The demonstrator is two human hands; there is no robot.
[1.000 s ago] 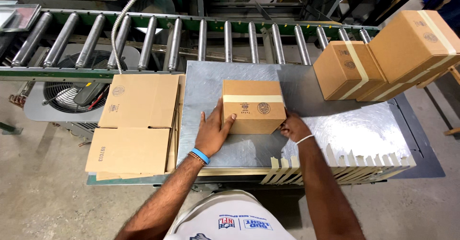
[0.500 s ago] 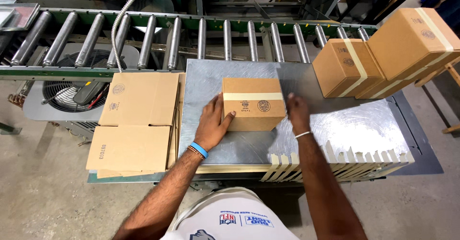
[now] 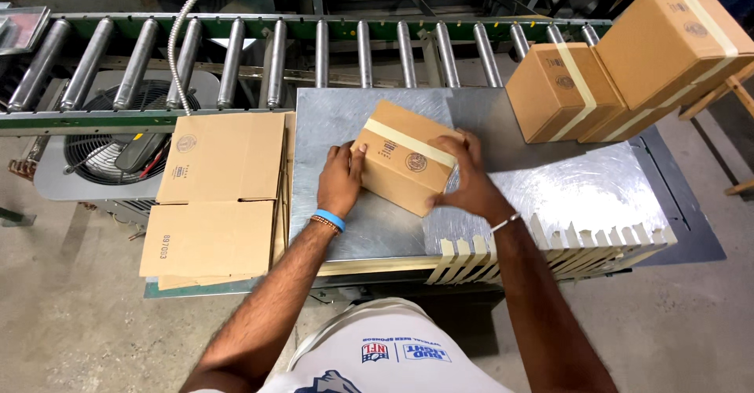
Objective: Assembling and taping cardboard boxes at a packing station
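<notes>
Steel worktop [image 3: 377, 228] fronts a roller conveyor [image 3: 314, 55]; concrete floor below. Both hands, left [image 3: 342, 179] and right [image 3: 463, 177], fingers closed around the taped carton [image 3: 404, 165], tilted mid-worktop.

A tan cardboard box with a pale cream tape stripe [image 3: 404, 165] on a mottled silver-grey metal tabletop [image 3: 597, 197]; bright blue wristband [image 3: 331, 219], green-framed steel roller conveyor [image 3: 236, 55].

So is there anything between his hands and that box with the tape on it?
Nothing visible. The left hand presses against the near left side of the taped box, and the right hand grips its right side. Both touch it directly on the metal table. The other sealed boxes sit apart, far right.
</notes>
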